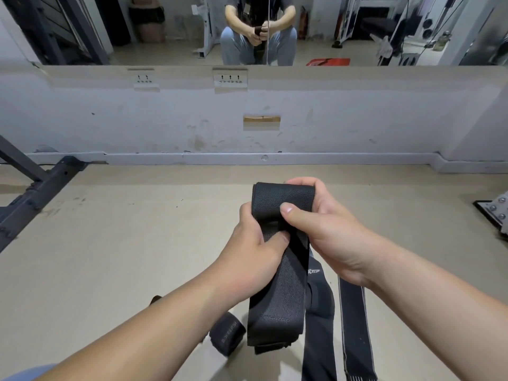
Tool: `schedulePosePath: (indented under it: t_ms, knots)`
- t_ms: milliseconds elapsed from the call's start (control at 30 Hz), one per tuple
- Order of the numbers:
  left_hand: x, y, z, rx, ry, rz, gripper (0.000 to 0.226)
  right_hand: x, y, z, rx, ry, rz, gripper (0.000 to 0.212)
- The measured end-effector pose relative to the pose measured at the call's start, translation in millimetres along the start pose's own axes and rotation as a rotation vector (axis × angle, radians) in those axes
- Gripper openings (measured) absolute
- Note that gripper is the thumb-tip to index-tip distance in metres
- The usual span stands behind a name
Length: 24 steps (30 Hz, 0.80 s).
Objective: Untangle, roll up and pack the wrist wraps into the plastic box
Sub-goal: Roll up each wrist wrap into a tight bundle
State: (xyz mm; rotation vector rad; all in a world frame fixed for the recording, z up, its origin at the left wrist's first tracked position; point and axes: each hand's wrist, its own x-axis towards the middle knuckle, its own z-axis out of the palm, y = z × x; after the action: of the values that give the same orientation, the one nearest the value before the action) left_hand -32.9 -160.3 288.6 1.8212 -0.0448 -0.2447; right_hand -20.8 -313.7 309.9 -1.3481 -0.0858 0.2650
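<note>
Gym floor [132, 243]: a person's left hand [255, 243] and right hand [316, 224] both clamp the folded top of a black wrist wrap [279, 287], thumbs on its woven face, the tail hanging limp. Light, soft and stretchy, it will likely slacken unless taken at that fold and rolled taut. Below-left of it lies a rolled wrap [226, 336], below-right a logo strap [320, 325] and a grey-edged strap [354, 323]; the plastic box is out of sight.

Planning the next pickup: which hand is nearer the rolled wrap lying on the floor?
Left. The left hand grips the black strap up and right of the rolled wrap; the right hand grips it farther right.
</note>
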Motion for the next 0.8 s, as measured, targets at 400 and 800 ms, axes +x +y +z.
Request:
schedulePosePath:
  t_ms: [400,800]
  knots:
    - [1,18,-12,-0.215,-0.064,-0.131,0.063,3,3,0,-0.306,0.037,-0.177,0.046]
    - [2,22,-18,-0.391,-0.108,-0.161,0.045,-3,-2,10,-0.599,-0.016,-0.247,0.044]
